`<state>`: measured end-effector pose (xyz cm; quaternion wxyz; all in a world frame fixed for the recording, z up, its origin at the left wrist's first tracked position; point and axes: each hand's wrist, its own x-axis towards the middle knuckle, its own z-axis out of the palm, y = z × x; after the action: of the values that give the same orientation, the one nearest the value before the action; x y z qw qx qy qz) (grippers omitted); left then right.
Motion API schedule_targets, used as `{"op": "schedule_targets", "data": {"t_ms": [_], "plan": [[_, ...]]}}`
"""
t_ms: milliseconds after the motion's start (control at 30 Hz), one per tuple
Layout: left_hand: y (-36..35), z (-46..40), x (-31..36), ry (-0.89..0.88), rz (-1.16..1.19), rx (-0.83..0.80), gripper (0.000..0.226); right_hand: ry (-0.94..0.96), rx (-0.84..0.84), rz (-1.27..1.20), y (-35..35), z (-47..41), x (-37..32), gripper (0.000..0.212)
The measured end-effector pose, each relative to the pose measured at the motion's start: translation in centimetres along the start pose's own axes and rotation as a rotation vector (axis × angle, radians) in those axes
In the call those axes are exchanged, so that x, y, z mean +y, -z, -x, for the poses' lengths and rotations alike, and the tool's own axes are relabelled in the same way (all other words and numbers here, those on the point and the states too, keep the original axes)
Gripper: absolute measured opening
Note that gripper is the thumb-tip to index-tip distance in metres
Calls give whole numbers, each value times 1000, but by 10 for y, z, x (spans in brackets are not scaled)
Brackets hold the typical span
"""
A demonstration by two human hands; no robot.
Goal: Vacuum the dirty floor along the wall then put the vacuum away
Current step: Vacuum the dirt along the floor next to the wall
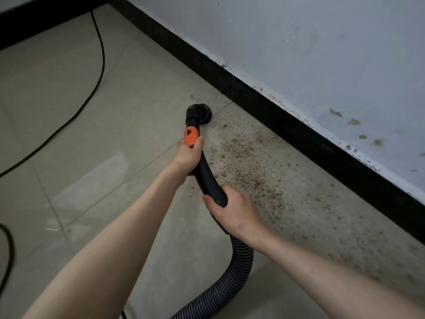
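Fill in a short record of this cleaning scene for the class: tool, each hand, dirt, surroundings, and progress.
tool: vacuum handle, black and curved, with an orange collar and a round brush head down on the floor
left hand: grips the handle just below the orange collar
right hand: grips the handle's lower end, where the ribbed hose joins
dirt: brown specks spread along the black skirting
surroundings: tiled floor, stained wall, black cable
progress: much dirt remains; vacuum not yet put away

Black vacuum wand point(208, 173) with orange collar point(190, 137); black round brush head point(201, 112); hose point(239, 268) ribbed in black and grey; beige tiled floor point(110, 139) speckled brown; black skirting point(287, 125); pale grey-blue wall point(299, 49).
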<state>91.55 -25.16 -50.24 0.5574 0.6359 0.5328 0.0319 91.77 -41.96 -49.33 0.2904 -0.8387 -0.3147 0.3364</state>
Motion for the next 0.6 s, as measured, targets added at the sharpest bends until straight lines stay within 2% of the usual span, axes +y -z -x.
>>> {"op": "schedule_targets", "data": {"t_ms": [267, 400, 600], "plan": [[-16, 31, -8, 29, -11, -64, 52, -50, 42, 44, 6, 34, 11, 37], [-18, 36, -14, 68, 56, -77, 51, -60, 30, 131, 14, 41, 10, 35], [11, 6, -18, 94, 218, 42, 44, 25, -30, 208, 14, 10, -18, 37]]}}
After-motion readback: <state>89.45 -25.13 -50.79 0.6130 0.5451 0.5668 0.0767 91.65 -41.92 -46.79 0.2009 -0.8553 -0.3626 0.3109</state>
